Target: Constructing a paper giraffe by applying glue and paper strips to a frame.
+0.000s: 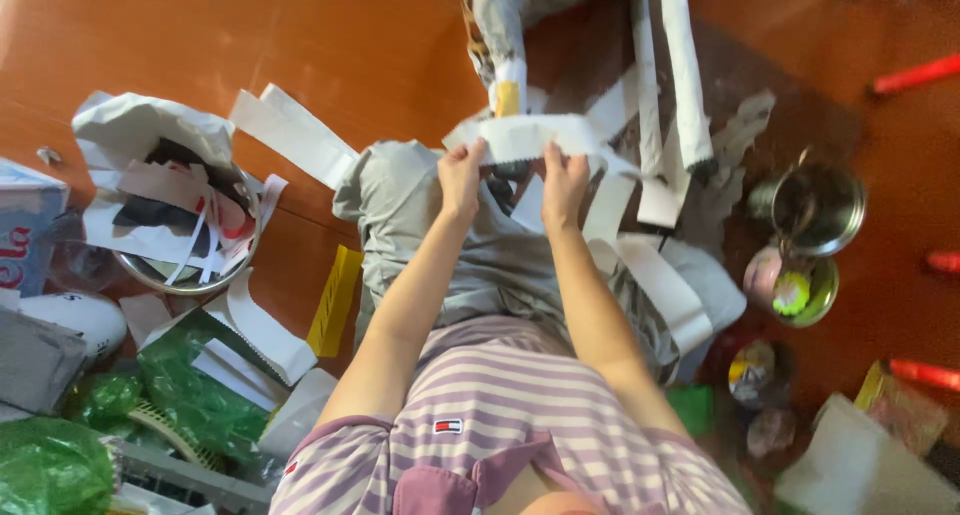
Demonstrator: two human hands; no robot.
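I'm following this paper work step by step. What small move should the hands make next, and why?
Probably pull the two hands apart to tear the white paper strip. The left hand and right hand pinch its lower edge close together, and torn strips already lie about, some in the metal bowl.

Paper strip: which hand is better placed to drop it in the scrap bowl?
Left, probably. The left hand grips the paper strip on the side nearer the metal bowl, which sits to the person's left; the right hand would have to cross the body.
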